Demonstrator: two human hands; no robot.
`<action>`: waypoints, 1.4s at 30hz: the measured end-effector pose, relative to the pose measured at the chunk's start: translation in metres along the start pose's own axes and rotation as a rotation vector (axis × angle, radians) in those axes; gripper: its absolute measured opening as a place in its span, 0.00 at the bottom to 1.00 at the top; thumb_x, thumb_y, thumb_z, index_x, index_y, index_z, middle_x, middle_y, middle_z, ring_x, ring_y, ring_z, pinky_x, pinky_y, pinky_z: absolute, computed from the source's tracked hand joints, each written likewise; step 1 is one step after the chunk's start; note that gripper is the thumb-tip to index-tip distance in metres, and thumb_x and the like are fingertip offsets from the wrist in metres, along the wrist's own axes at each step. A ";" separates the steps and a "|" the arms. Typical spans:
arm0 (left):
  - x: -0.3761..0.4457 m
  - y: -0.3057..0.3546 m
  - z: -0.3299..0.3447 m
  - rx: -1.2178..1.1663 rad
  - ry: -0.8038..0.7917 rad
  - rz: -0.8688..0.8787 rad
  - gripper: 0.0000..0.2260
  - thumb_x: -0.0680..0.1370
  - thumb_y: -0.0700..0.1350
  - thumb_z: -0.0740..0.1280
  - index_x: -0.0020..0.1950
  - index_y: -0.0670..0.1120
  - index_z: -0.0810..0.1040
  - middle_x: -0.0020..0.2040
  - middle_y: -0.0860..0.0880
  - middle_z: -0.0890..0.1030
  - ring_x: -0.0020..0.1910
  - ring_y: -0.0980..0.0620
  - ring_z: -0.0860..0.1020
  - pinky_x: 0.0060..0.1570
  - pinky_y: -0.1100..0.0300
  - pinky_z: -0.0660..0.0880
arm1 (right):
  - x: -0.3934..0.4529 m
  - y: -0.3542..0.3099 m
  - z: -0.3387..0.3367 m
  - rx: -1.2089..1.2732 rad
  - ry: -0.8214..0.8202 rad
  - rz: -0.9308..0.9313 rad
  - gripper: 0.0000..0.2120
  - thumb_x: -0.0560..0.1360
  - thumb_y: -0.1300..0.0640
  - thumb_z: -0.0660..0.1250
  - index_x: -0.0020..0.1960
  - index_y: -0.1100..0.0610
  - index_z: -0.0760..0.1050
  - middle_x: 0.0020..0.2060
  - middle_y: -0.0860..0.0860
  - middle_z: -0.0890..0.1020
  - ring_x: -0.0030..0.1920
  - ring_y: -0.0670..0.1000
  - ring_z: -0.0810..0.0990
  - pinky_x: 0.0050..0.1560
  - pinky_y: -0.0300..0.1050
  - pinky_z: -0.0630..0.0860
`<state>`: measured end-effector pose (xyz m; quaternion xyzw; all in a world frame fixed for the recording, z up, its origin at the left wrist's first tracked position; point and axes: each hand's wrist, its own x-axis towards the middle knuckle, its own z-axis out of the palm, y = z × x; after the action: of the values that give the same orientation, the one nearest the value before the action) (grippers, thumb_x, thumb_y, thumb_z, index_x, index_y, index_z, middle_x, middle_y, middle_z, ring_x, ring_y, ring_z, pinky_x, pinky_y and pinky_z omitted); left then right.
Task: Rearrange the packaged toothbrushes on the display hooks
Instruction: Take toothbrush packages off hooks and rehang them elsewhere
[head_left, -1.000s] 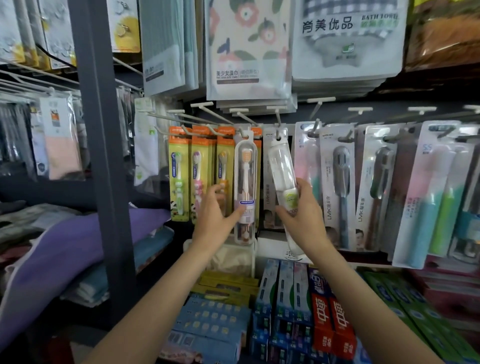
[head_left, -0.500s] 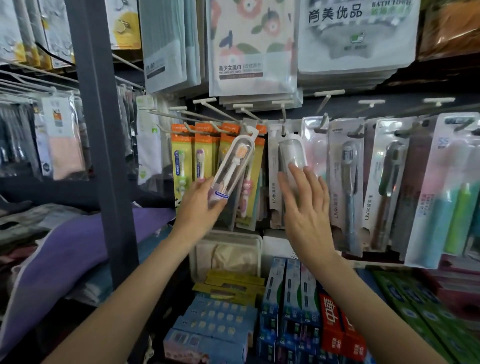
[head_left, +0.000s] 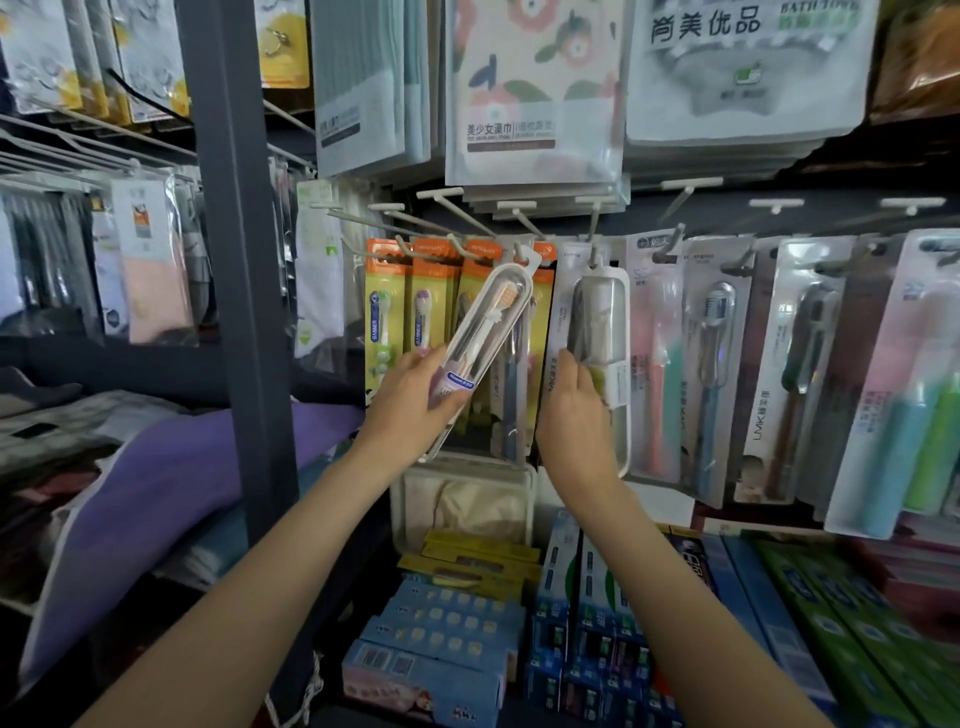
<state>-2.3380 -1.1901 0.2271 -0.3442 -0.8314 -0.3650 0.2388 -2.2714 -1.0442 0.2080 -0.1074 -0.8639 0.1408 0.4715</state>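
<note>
**Tilted pack off its hook, hanger tab pointing up and right**

The left hand (head_left: 415, 400) has its grip curled round the lower end of a clear, white-rimmed blister pack holding an orange-bristled toothbrush (head_left: 480, 338). The pack rises from the grip on a slant, its long axis running from lower left to upper right, so the hanger tab at its top sits just beside the tip of a grey metal display hook (head_left: 519, 249), in front of the orange-carded children's toothbrush packs (head_left: 382, 306). Whether the tab is on that hook or only near it I cannot tell.

The right hand (head_left: 576, 410) is at the bottom of a second clear white-rimmed pack with a dark toothbrush (head_left: 597, 332), which hangs upright from the next hook to the right. Its fingers wrap the pack's left edge and appear to hold it, though their tips are hidden behind it.

The coming move likely turns on the slanted pack: its tab lies up and right of the left grip, so the left hand is the nearer one to steer it, and the pack would need righting toward vertical before the tab meets a hook squarely.
</note>
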 end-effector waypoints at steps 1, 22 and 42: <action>0.000 0.000 0.000 -0.006 -0.002 0.000 0.27 0.77 0.46 0.65 0.74 0.44 0.60 0.66 0.43 0.68 0.65 0.48 0.67 0.60 0.61 0.63 | 0.003 0.001 0.000 0.055 0.026 0.028 0.20 0.78 0.66 0.57 0.69 0.65 0.61 0.62 0.62 0.73 0.56 0.61 0.76 0.52 0.52 0.74; -0.002 -0.003 0.006 -0.086 -0.074 0.001 0.28 0.78 0.47 0.63 0.75 0.44 0.57 0.73 0.42 0.61 0.71 0.47 0.61 0.68 0.56 0.60 | 0.000 -0.004 -0.038 -0.066 -0.018 -0.039 0.24 0.77 0.66 0.58 0.71 0.55 0.61 0.54 0.56 0.75 0.48 0.61 0.78 0.36 0.46 0.66; -0.012 0.014 0.058 -0.156 0.031 -0.018 0.21 0.78 0.47 0.63 0.70 0.44 0.65 0.56 0.49 0.75 0.55 0.50 0.75 0.55 0.56 0.73 | -0.038 0.042 -0.127 0.300 -0.213 -0.056 0.19 0.77 0.58 0.63 0.67 0.49 0.67 0.44 0.45 0.78 0.39 0.49 0.82 0.34 0.43 0.79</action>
<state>-2.3282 -1.1432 0.1894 -0.3489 -0.7997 -0.4360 0.2207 -2.1414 -0.9991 0.2294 0.0040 -0.8809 0.2656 0.3918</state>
